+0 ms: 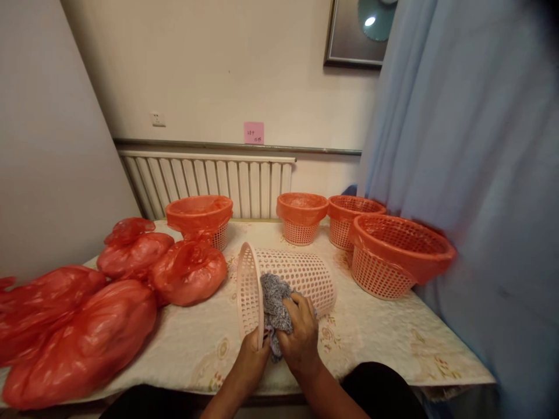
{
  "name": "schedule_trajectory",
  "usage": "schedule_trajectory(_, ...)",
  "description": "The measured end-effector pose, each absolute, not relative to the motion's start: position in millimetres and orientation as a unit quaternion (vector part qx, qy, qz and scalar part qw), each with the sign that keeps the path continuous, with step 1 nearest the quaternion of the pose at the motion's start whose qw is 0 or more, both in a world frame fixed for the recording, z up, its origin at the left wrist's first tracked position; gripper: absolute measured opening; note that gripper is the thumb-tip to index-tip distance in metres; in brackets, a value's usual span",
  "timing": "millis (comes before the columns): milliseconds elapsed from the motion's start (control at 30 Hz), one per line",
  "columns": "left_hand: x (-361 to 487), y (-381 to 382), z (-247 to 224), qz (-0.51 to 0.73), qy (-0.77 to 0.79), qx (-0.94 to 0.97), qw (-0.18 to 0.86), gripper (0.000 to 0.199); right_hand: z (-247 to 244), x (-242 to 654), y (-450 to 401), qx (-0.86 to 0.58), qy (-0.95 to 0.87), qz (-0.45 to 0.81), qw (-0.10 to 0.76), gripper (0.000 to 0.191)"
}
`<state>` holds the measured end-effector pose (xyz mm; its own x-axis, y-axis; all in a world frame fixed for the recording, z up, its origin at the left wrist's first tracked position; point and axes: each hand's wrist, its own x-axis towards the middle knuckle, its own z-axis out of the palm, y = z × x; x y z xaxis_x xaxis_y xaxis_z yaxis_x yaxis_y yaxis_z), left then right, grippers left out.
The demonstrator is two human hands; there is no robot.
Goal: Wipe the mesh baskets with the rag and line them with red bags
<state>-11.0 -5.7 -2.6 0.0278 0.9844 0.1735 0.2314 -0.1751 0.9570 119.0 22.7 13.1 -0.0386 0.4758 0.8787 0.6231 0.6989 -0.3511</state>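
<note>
L hand (252, 358) grips a pale basket (303, 273) by the rim as it lies on its side on the counter (186, 343), R hand (301, 331) clutching a grey cloth (276, 299) vs. its mesh. Being round, the basket could roll if the L grip slackens w/ the R pushing; cloth might snag in the holes, & a swing L could knock the nearest red bag (190, 276).
</note>
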Motion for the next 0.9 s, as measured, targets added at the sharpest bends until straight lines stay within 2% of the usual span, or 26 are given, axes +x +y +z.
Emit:
schedule_trajectory(367,-11.5,-8.7,-1.1,0.478,0.510,0.598,0.392,0.029,12.2,120.0,22.3,-0.381,-0.724,-0.052,0.572,0.045)
schedule_trajectory(900,-11.3,-8.0,-4.2,0.480,0.512,0.596,0.390,0.028,10.4,119.9,21.3,-0.377,-0.728,-0.049,0.570,0.040)
